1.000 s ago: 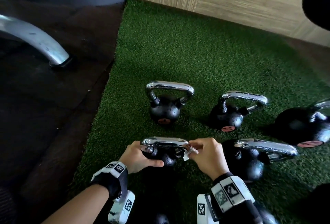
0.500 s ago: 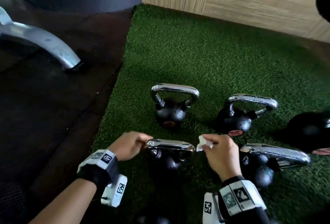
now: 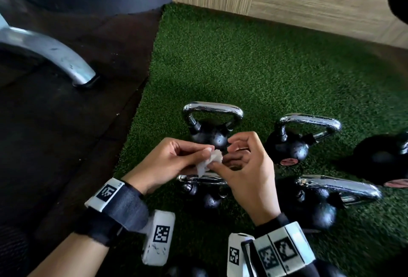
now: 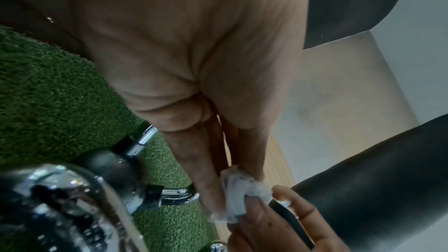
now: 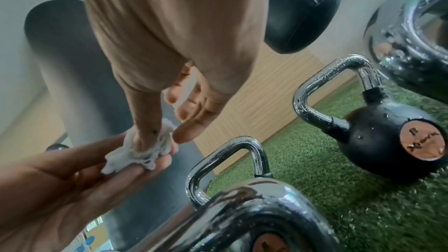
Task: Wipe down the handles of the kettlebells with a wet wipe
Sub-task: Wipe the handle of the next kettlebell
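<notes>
In the head view, a crumpled wet wipe (image 3: 208,162) is held between the left hand (image 3: 167,162) and the right hand (image 3: 245,166), just above the chrome handle (image 3: 202,178) of the nearest kettlebell (image 3: 205,195). Four more kettlebells are seen on the green turf (image 3: 254,67).

In the left wrist view, the wipe is pinched at the tips of the left fingers (image 4: 208,179), which are drawn together around it.

In the right wrist view, the wipe is pressed by the right thumb into the left fingers; the remaining right fingers (image 5: 191,110) are loosely curled apart from it.
</notes>
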{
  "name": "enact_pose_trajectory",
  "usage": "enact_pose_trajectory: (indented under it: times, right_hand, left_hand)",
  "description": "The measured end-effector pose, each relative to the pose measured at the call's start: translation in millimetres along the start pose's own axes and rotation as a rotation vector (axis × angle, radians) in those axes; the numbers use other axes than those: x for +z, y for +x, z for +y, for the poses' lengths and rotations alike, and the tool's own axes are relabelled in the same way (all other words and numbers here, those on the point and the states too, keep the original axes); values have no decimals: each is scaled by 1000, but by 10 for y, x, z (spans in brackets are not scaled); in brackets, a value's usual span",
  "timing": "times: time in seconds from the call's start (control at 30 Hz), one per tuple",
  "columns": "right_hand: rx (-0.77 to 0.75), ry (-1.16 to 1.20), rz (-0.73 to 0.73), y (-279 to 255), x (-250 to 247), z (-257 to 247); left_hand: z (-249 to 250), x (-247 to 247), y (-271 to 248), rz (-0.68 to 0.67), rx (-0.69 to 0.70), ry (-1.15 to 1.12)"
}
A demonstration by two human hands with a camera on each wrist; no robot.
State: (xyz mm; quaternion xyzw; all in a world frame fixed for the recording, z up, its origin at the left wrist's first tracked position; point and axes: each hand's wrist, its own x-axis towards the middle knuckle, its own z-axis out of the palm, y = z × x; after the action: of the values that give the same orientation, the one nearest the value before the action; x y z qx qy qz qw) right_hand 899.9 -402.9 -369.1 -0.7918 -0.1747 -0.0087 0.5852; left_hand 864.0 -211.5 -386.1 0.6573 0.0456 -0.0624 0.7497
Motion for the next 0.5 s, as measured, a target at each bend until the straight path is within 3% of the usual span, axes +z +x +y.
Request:
enact_pose_trajectory:
  times: [0.13, 0.27, 0.33, 0.4, 0.5]
  right_hand:
    - [61, -178, -100, -94, -158, 198]
    - [368, -237, -28, -211, -324, 755]
    - [509, -292, -183, -282, -266, 1021]
    - [563, -234, -289, -345, -134, 1218]
    - [564, -175, -277, -396, 62, 1367]
  left_hand:
    - [-100, -74, -141, 103, 142, 244]
    - [-194, -75, -226, 151, 288, 583]
    - [-260, -7, -219, 149, 360, 701]
    - [-310, 63, -204, 149, 428, 805]
    - [-330, 149, -188, 118, 486, 952]
